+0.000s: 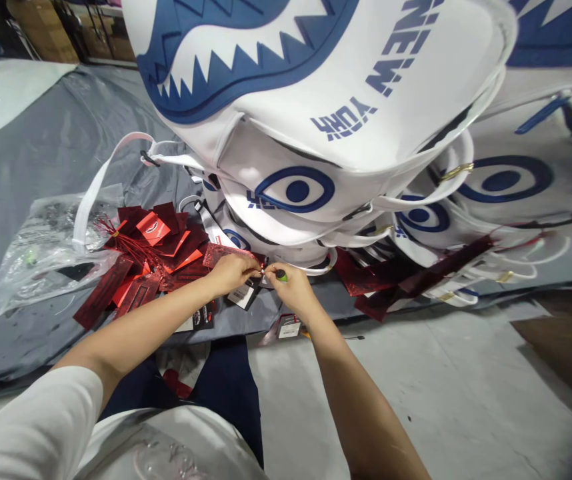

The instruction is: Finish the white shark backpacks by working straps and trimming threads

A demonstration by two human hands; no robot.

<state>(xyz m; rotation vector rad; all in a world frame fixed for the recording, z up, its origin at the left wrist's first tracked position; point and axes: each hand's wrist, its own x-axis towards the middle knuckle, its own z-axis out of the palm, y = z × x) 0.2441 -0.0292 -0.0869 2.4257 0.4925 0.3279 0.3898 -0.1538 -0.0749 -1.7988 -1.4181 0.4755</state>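
My left hand (236, 272) is closed in a pinch at the front of a pile of white bags. A shiny red tag (226, 255) runs along behind its fingers to the fingertips. Almost touching it, my right hand (293, 290) is closed around a small tool with a green and black handle (281, 275); the tool's tip is too small to make out. Beneath the hands hangs a black-and-white label (243, 293). The white bag (291, 160) above them has a blue eye, blue teeth and "NEW YORK" lettering.
Left of my hands lies a bunch of red tags (153, 230) beside a clear plastic bag (51, 247). More red tags (381, 280) lie to the right, under further white bags (511, 133). A grey sheet (41, 147) covers the table, and another label (289, 328) sits at its front edge.
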